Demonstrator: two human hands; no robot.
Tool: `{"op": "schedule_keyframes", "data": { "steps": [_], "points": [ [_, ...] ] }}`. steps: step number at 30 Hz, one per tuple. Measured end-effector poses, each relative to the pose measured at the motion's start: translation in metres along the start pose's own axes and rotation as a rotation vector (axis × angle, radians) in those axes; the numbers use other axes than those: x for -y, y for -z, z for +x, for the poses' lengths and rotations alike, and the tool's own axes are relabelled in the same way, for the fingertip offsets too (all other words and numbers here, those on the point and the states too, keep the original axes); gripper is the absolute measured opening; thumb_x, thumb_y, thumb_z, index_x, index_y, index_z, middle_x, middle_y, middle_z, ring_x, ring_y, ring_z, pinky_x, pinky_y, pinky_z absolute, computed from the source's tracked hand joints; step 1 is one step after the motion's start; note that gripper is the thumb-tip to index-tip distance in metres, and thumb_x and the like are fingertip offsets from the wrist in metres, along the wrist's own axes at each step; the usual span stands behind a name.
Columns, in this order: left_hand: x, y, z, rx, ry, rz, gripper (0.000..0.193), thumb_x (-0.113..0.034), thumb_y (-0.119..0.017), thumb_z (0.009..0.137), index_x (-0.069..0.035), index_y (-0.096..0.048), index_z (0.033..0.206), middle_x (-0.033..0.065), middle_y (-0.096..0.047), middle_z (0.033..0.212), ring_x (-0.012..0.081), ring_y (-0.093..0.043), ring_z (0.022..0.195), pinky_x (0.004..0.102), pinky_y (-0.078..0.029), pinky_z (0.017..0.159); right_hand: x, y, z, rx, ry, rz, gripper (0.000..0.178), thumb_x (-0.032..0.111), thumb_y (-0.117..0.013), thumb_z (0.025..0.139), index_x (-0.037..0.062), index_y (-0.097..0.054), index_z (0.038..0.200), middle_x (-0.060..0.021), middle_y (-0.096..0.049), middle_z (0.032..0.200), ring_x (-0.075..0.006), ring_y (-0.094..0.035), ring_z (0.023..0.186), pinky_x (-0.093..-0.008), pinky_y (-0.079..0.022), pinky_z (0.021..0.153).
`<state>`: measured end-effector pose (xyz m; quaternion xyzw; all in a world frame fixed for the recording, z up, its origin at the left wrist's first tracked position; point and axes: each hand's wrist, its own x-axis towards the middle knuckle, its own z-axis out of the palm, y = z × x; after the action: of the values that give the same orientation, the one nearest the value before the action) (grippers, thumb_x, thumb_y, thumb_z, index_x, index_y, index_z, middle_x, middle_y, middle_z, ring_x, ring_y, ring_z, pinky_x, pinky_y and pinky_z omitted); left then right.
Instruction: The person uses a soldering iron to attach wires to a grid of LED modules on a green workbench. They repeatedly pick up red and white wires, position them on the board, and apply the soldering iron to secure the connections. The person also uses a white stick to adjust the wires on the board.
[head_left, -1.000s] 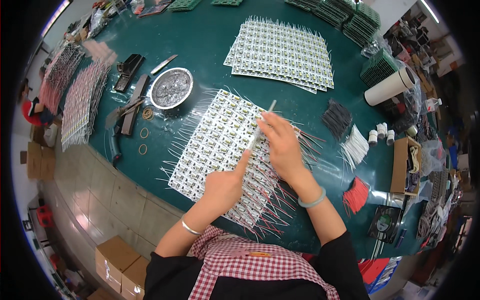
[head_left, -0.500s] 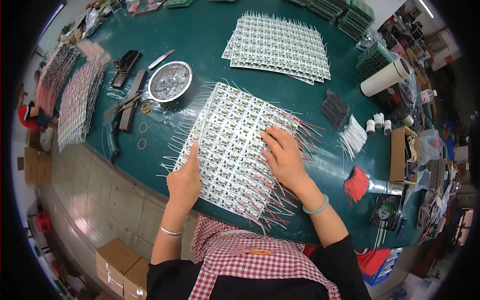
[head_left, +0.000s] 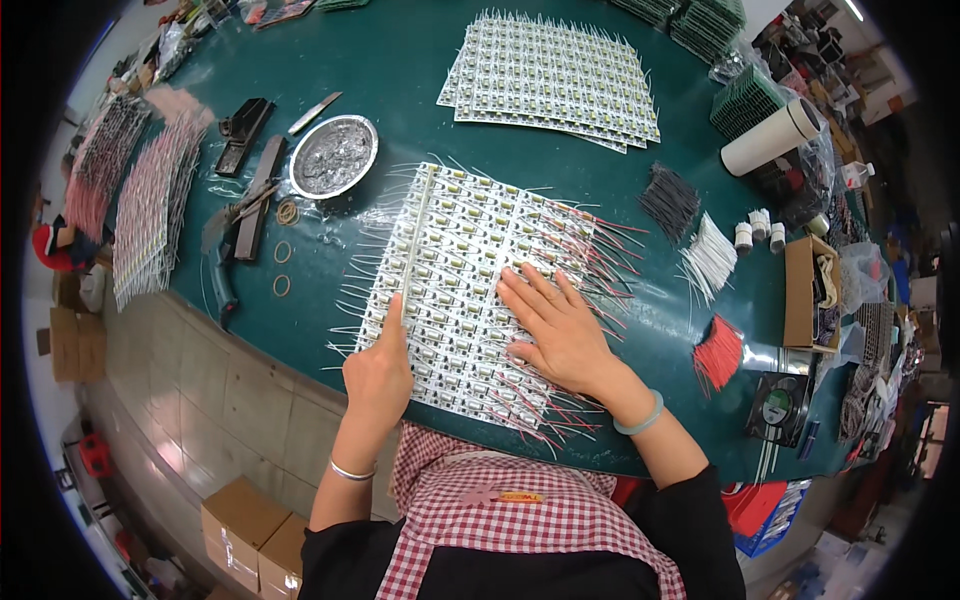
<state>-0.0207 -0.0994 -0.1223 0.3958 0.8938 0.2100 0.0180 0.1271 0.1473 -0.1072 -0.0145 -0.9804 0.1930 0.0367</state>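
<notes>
A white circuit board panel (head_left: 455, 290) lies before me on the green table, covered with rows of small yellowish parts and fringed with white and red wires. My left hand (head_left: 378, 375) rests on its left side with the index finger stretched along a pale lengthwise strip (head_left: 413, 240). The other fingers of that hand are curled under, and whatever they may hold is hidden. Flat on the right half of the panel lies my right hand (head_left: 560, 335), fingers spread and nothing in it.
More wired panels (head_left: 550, 85) are stacked at the back. To the left are a metal bowl (head_left: 334, 157), a knife (head_left: 315, 112), scissors (head_left: 245, 205) and rubber bands (head_left: 282, 252). Bundles of black wires (head_left: 670, 202), white wires (head_left: 710, 257) and red wires (head_left: 718, 353) lie on the right.
My right hand has slid left across the panel and now lies flatter. The left index finger stays on the strip. The whole view has shifted slightly.
</notes>
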Motion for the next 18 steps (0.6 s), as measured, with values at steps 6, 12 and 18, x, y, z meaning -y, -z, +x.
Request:
{"op": "schedule_keyframes", "data": {
  "steps": [6, 12, 18],
  "points": [
    [0.01, 0.007, 0.009, -0.021, -0.034, 0.035, 0.055, -0.007, -0.062, 0.099, -0.006, -0.052, 0.153, 0.0182, -0.061, 0.063, 0.0331, -0.059, 0.05, 0.0425, -0.044, 0.049, -0.014, 0.004, -0.029, 0.034, -0.004, -0.017, 0.068, 0.036, -0.065, 0.098, 0.0111, -0.045, 0.157, -0.0078, -0.037, 0.168, -0.0299, -0.028, 0.157, -0.0529, -0.023, 0.128],
    [0.039, 0.02, 0.041, 0.039, -0.063, 0.191, 0.051, -0.005, -0.063, 0.099, -0.012, -0.058, 0.149, 0.0178, -0.061, 0.065, 0.0332, -0.058, 0.052, 0.0433, -0.046, 0.054, -0.051, 0.046, -0.086, -0.605, -0.214, 0.074, 0.04, 0.0, -0.073, 0.088, 0.0055, -0.068, 0.127, -0.015, -0.066, 0.132, -0.0357, -0.063, 0.119, -0.0458, -0.05, 0.102],
    [0.04, 0.029, 0.06, -0.14, -0.038, 0.053, 0.035, -0.011, -0.065, 0.101, -0.009, -0.069, 0.136, 0.0186, -0.066, 0.075, 0.0277, -0.062, 0.06, 0.0392, -0.048, 0.059, -0.11, 0.061, -0.131, -0.589, -0.641, -0.283, 0.043, -0.001, -0.074, 0.083, -0.0056, -0.063, 0.125, -0.018, -0.059, 0.124, -0.0371, -0.057, 0.113, -0.0455, -0.05, 0.094]
  ]
}}
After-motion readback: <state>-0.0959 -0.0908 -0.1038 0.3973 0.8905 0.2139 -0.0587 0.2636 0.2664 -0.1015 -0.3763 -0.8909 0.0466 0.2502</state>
